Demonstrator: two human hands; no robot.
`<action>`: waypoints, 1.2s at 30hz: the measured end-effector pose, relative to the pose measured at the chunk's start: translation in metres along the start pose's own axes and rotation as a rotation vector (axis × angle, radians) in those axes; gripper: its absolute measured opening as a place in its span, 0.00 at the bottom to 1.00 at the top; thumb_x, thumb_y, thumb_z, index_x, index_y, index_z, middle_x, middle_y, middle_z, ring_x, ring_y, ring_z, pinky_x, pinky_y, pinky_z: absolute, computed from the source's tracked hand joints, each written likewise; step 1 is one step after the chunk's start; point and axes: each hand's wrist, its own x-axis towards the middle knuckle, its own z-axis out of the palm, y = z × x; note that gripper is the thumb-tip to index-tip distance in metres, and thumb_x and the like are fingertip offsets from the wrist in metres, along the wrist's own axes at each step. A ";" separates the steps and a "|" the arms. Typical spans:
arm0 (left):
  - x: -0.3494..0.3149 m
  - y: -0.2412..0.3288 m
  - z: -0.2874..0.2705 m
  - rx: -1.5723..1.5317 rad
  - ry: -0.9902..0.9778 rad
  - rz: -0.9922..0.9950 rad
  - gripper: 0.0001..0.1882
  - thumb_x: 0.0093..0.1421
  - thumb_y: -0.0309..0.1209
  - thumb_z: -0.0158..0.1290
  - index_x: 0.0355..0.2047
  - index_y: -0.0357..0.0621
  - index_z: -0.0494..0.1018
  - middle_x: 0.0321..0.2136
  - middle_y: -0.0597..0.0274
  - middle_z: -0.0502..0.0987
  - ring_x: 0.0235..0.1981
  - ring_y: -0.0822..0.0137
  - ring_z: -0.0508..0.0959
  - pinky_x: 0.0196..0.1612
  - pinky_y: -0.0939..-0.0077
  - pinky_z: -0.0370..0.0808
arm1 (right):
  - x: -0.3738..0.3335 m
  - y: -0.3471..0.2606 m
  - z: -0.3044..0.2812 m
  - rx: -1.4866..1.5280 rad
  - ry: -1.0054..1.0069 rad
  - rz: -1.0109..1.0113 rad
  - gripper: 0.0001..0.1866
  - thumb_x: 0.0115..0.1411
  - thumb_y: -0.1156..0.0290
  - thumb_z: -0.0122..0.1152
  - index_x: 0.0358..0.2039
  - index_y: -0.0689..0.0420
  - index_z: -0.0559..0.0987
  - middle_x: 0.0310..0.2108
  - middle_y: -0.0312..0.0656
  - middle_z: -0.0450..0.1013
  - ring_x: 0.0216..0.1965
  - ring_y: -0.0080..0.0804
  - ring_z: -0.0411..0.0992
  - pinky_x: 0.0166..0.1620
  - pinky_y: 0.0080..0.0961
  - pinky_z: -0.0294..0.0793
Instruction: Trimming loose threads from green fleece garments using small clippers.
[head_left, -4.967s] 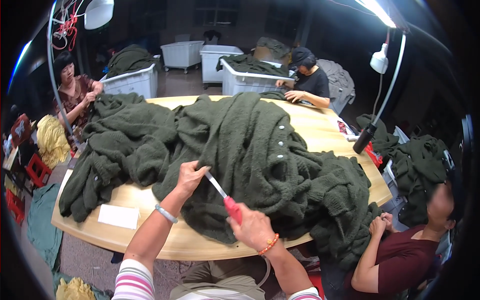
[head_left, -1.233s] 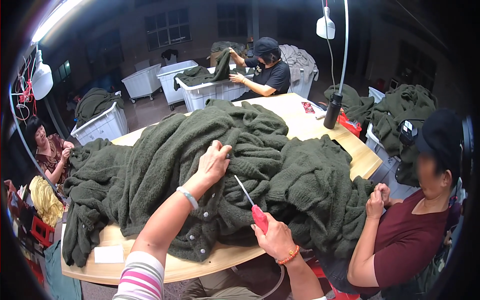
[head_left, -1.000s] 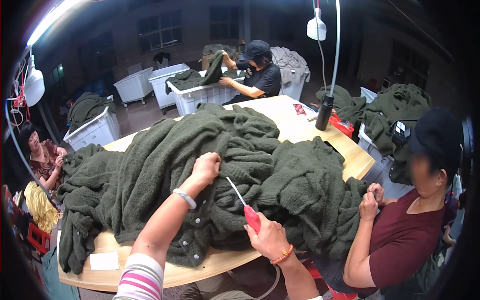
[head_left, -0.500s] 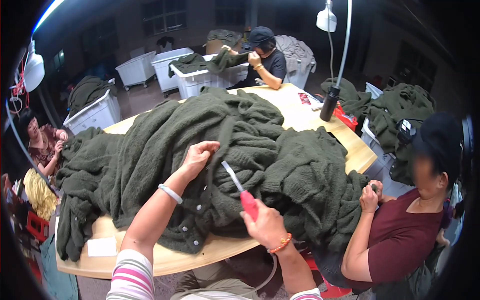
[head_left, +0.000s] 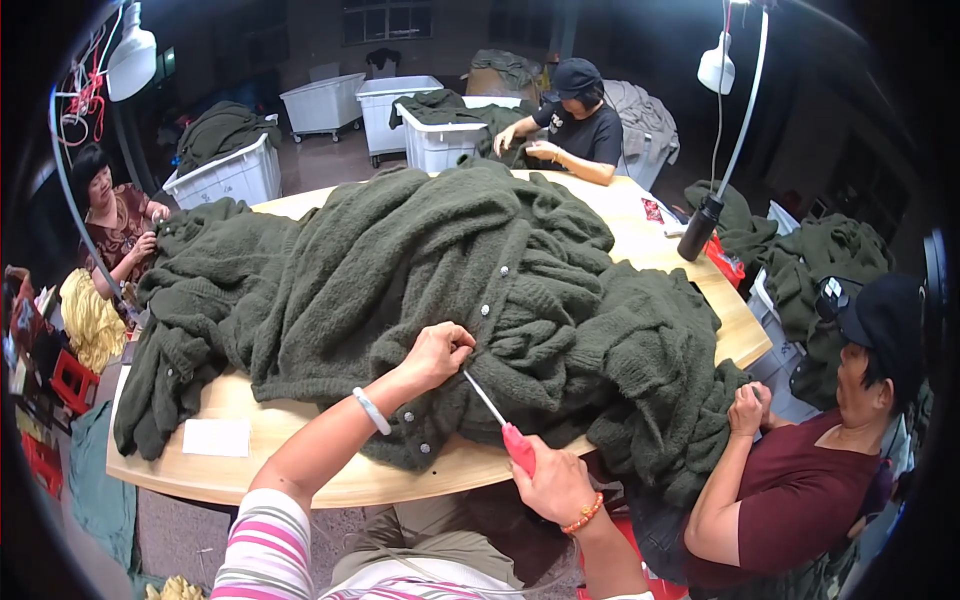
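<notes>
A large dark green knit cardigan with shiny buttons down its front band is heaped over the table. My left hand, with a pale bangle on its wrist, pinches the knit at the front band. My right hand is wrapped round the pink-red handle of a tool with a slim metal blade; its exact kind I cannot make out. The blade's tip is close to my left fingertips, at the knit. Whether it touches the fabric is hard to see.
The wooden table bears a white paper card and a lamp stand with a black base. Co-workers handle dark green knitwear at the left, the far side and close on my right. White wheeled bins stand behind.
My left hand has gone down along the band and now pinches it lower. The tool's blade has come to those fingers. The view has shifted; the far co-worker's hands have lowered.
</notes>
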 end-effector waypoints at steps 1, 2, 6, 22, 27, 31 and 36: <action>-0.002 -0.005 0.000 -0.004 0.011 0.003 0.09 0.55 0.27 0.58 0.36 0.37 0.79 0.30 0.54 0.79 0.30 0.64 0.80 0.37 0.72 0.77 | -0.004 -0.002 0.003 -0.025 -0.002 -0.007 0.18 0.56 0.61 0.61 0.45 0.56 0.74 0.25 0.55 0.76 0.29 0.56 0.75 0.35 0.48 0.74; -0.005 -0.004 0.001 -0.043 0.011 -0.013 0.08 0.55 0.26 0.57 0.35 0.37 0.79 0.28 0.54 0.79 0.29 0.66 0.80 0.36 0.74 0.76 | -0.008 -0.001 0.003 -0.034 -0.002 -0.010 0.18 0.56 0.61 0.61 0.45 0.56 0.74 0.25 0.55 0.76 0.29 0.56 0.75 0.35 0.48 0.74; -0.010 -0.018 -0.001 -0.188 0.027 -0.072 0.07 0.54 0.25 0.57 0.34 0.37 0.80 0.26 0.58 0.81 0.28 0.73 0.79 0.36 0.77 0.76 | -0.020 -0.004 -0.003 -0.006 0.029 0.035 0.16 0.56 0.61 0.61 0.42 0.56 0.75 0.25 0.54 0.76 0.29 0.56 0.75 0.35 0.48 0.75; -0.078 -0.031 -0.025 0.242 0.218 0.183 0.13 0.49 0.19 0.57 0.37 0.39 0.75 0.33 0.53 0.72 0.31 0.54 0.77 0.35 0.67 0.75 | -0.026 -0.019 0.008 -0.009 -0.050 -0.022 0.17 0.57 0.60 0.61 0.43 0.56 0.74 0.25 0.55 0.76 0.30 0.57 0.75 0.36 0.48 0.74; -0.080 -0.024 -0.017 0.128 0.272 0.265 0.12 0.49 0.18 0.58 0.35 0.36 0.73 0.30 0.52 0.72 0.29 0.56 0.76 0.32 0.68 0.73 | -0.029 -0.024 0.009 -0.047 -0.035 -0.060 0.18 0.56 0.60 0.61 0.44 0.55 0.75 0.25 0.53 0.76 0.30 0.57 0.75 0.35 0.47 0.74; -0.099 -0.017 -0.051 0.203 0.374 0.149 0.11 0.50 0.25 0.59 0.33 0.39 0.71 0.31 0.52 0.73 0.36 0.50 0.74 0.39 0.61 0.72 | -0.029 -0.014 0.009 -0.004 0.035 -0.046 0.16 0.57 0.61 0.60 0.44 0.53 0.75 0.22 0.53 0.75 0.28 0.57 0.75 0.33 0.50 0.73; -0.114 -0.055 -0.129 0.428 0.792 0.075 0.09 0.46 0.27 0.61 0.29 0.42 0.75 0.37 0.55 0.76 0.44 0.55 0.73 0.50 0.63 0.68 | -0.025 -0.006 0.014 0.008 -0.028 -0.009 0.16 0.57 0.62 0.61 0.44 0.54 0.75 0.23 0.53 0.75 0.29 0.58 0.75 0.35 0.51 0.72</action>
